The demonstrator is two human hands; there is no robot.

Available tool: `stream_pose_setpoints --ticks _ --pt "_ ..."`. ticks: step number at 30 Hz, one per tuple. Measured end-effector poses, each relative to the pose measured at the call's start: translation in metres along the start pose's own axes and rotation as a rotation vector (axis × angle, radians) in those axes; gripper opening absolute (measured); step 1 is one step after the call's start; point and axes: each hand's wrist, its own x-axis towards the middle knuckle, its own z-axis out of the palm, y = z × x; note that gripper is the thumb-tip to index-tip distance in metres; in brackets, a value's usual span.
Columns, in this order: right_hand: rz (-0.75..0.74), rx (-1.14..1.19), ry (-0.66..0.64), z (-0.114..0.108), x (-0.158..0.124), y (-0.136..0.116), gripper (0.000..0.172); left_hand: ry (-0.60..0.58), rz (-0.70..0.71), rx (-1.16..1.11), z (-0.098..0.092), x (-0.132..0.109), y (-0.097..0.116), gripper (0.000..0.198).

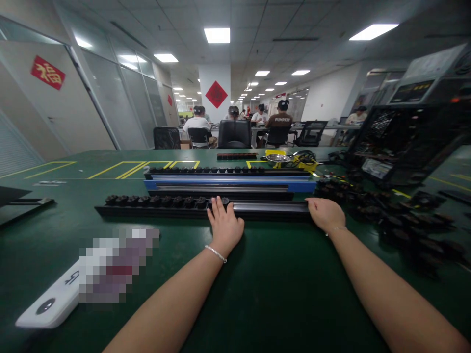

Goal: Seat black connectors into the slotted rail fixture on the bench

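On the green table (pixel 279 274), a long black rail (pixel 265 208) lies left to right, with black caps (pixel 154 200) seated along its left half. The left hand (pixel 224 225) rests flat and unclenched at mid-rail, while the right hand (pixel 326 214) closes over the rail's right end.

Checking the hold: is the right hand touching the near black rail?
Touching. Head view: the right hand covers the right end of the near black rail.
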Motion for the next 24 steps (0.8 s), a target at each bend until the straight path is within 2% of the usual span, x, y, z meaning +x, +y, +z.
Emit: stream_pose_setpoints --ticks 8,24 --pt "0.267 -0.025 0.009 -0.002 -0.024 -0.012 0.049 -0.008 -0.009 -0.027 -0.002 0.000 0.001 0.055" --pt "0.246 -0.008 -0.071 -0.006 -0.025 -0.007 0.050 0.020 0.005 -0.020 0.001 0.005 0.001 0.057"
